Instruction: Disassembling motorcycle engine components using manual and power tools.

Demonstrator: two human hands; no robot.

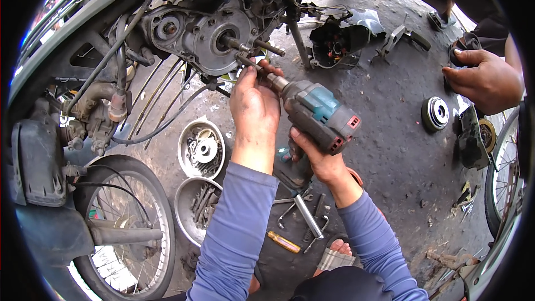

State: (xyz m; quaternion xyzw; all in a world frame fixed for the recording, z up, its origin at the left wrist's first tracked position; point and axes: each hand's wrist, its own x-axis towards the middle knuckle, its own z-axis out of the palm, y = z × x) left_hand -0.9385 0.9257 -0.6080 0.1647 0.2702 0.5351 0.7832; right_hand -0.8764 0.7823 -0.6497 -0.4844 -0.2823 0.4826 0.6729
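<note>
My right hand (315, 153) grips the handle of a black and teal cordless impact tool (323, 114) with red-marked rear. My left hand (253, 106) is closed around a small metal piece (246, 62) at the tool's socket end (277, 82); part of that piece is hidden by my fingers. Just above, a motorbike's open engine case (209, 50) has a protruding shaft (228, 40); whether the piece touches it I cannot tell.
A co-worker's hand (482, 81) is at right, near a round drum part (436, 112). Bowls of parts (185, 205), a yellow-handled screwdriver (284, 241) and metal tools (305, 212) lie below. Wheels (100, 187) border both sides. A removed casing (329, 44) lies behind.
</note>
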